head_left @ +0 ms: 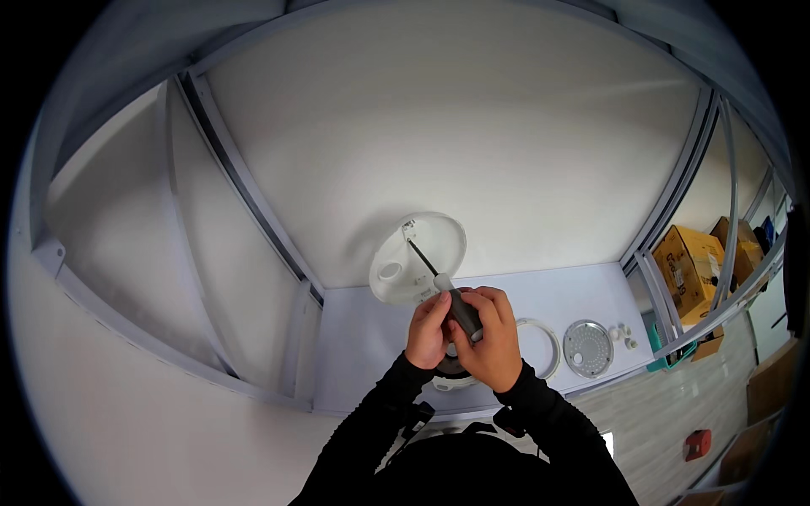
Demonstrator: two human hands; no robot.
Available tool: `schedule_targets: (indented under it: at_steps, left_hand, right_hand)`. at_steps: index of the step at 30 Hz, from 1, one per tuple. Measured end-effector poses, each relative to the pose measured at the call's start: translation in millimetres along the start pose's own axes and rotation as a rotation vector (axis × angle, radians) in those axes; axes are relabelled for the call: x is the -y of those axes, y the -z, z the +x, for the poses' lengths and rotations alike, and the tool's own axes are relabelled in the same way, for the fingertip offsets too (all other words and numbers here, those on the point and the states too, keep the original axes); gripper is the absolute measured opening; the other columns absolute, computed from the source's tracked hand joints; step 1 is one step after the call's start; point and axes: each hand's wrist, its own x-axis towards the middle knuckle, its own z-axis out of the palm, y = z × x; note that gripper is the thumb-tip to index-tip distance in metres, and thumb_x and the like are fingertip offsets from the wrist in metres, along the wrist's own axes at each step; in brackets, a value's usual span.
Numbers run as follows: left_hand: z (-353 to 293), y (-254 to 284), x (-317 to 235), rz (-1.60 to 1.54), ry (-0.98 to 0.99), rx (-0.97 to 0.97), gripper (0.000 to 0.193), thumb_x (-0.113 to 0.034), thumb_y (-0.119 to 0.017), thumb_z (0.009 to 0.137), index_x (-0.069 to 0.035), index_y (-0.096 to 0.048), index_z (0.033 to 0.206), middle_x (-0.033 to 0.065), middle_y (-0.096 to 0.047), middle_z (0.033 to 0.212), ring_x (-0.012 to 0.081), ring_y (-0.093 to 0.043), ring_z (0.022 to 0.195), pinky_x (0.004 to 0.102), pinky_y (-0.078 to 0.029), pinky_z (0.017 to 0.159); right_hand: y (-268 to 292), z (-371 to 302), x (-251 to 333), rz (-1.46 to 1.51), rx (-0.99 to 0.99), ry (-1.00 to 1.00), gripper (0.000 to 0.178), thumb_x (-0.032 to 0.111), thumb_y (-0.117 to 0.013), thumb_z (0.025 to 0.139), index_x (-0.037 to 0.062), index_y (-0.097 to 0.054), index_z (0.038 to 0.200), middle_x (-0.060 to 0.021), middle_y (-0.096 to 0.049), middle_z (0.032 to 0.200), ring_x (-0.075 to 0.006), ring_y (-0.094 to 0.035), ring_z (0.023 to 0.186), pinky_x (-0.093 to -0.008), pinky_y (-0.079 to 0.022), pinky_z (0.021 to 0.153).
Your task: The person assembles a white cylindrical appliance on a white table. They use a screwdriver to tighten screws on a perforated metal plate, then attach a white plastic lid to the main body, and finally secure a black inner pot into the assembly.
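Observation:
A screwdriver (467,320) with a grey handle and a long dark shaft slants up and to the left. My right hand (491,344) is wrapped round its handle. The fingers of my left hand (428,335) close on the same handle from the other side, nearer the shaft. The screwdriver's tip points at a small fitting near the upper edge of a white round lid (443,240), which stands tilted up behind my hands. Whether the tip touches it I cannot tell. Below my hands shows part of a round appliance base (454,384), white-edged with a dark inside, mostly covered.
On the white table (359,363), right of my hands, lie a white ring (556,341), a perforated metal disc (588,336) and several small white parts (629,342). A white wall panel backs the table. Beyond the right-hand frame stand cardboard boxes (696,274) and a teal crate (677,357).

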Motion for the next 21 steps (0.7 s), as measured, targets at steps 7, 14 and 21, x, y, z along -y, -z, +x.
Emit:
schedule_targets:
  at_steps: [7,14,21]
  left_hand:
    - [4,21,13,-0.126,0.023,0.061,0.042,-0.033,-0.043,0.112,0.002,-0.061,0.127,0.0088,-0.067,0.120,0.0184,-0.064,0.109,0.0353,-0.052,0.096]
    - [4,3,3,-0.053,0.036,0.017,0.046,-0.030,-0.043,0.111,0.006,-0.056,0.138,0.0123,-0.064,0.131,0.0214,-0.061,0.119,0.0371,-0.050,0.104]
    - [12,13,5,-0.024,-0.016,-0.131,0.034,-0.037,-0.050,0.110,-0.006,-0.064,0.102,-0.0021,-0.054,0.086,0.0105,-0.053,0.078,0.0274,-0.045,0.072]
  right_hand:
    - [7,4,8,-0.008,0.095,-0.187,0.044,0.025,-0.074,0.092,0.0007,-0.059,0.125,-0.0212,-0.062,0.110,-0.0410,-0.067,0.086,-0.0458,-0.057,0.069]
    - [6,-2,1,-0.075,0.113,-0.196,0.036,0.019,-0.070,0.094,0.0022,-0.061,0.124,-0.0204,-0.064,0.100,-0.0430,-0.066,0.080,-0.0473,-0.055,0.065]
    - [4,-1,0,-0.071,0.047,-0.098,0.037,0.005,-0.073,0.086,0.0034,-0.064,0.122,-0.0185,-0.061,0.101,-0.0383,-0.066,0.084,-0.0432,-0.054,0.068]
